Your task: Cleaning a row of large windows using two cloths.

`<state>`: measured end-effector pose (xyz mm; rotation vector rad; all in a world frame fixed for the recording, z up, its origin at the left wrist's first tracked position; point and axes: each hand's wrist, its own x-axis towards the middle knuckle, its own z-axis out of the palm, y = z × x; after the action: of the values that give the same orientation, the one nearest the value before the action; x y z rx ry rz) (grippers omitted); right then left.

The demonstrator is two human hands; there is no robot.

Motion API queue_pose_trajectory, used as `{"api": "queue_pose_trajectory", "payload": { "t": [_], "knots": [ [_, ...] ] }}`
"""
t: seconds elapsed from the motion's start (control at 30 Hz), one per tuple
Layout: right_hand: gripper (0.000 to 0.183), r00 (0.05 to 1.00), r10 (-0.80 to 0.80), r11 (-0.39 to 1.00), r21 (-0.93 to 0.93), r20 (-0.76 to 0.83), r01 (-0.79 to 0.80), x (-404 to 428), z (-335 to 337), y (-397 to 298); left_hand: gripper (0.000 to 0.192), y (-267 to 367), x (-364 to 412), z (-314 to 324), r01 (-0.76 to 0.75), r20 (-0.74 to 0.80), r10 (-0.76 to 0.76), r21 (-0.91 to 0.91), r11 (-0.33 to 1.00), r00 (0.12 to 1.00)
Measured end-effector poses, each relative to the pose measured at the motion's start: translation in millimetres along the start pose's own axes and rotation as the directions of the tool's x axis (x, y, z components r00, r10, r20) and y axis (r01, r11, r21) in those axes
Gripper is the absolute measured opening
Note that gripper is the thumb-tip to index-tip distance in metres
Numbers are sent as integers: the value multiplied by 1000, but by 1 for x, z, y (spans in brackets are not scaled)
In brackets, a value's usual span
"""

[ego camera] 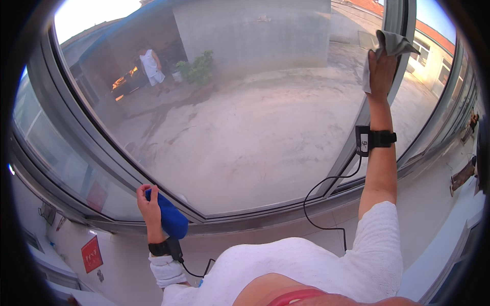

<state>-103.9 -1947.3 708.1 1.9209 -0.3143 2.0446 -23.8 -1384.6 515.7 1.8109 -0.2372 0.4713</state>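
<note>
My right hand [383, 74] is raised at the upper right, holding a grey cloth [396, 43] against the upright metal bar of the window frame [346, 162]. The cloth lies under the palm and folds out over the fingertips. Lower down on the left, my left hand [149, 208] pinches a blue cloth [172, 218] between thumb and fingers. That cloth hangs beside the frame's lower left edge; whether it touches the frame I cannot tell. Between my hands spans a large glass pane [260, 134], looking hazy in places.
A black cable [305, 202] loops from the right wrist strap [377, 139] past the frame's lower edge. Through the glass, a person [152, 67] stands near a leafy plant [201, 68]. A red sign [92, 254] appears at lower left. Another person's legs [462, 176] show at far right.
</note>
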Motion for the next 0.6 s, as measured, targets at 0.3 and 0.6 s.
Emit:
{"api": "queue_pose_trajectory", "payload": {
  "t": [0.3,0.6],
  "knots": [
    [50,991,108,989,115,-80,-99,1,-13,-41,48,-4,51,-64,-17,-394,259,522,853,882],
    [49,987,-145,978,145,-67,153,38,-24,-278,40,16,47,-71,21,-322,150,473,881,935]
  ]
}}
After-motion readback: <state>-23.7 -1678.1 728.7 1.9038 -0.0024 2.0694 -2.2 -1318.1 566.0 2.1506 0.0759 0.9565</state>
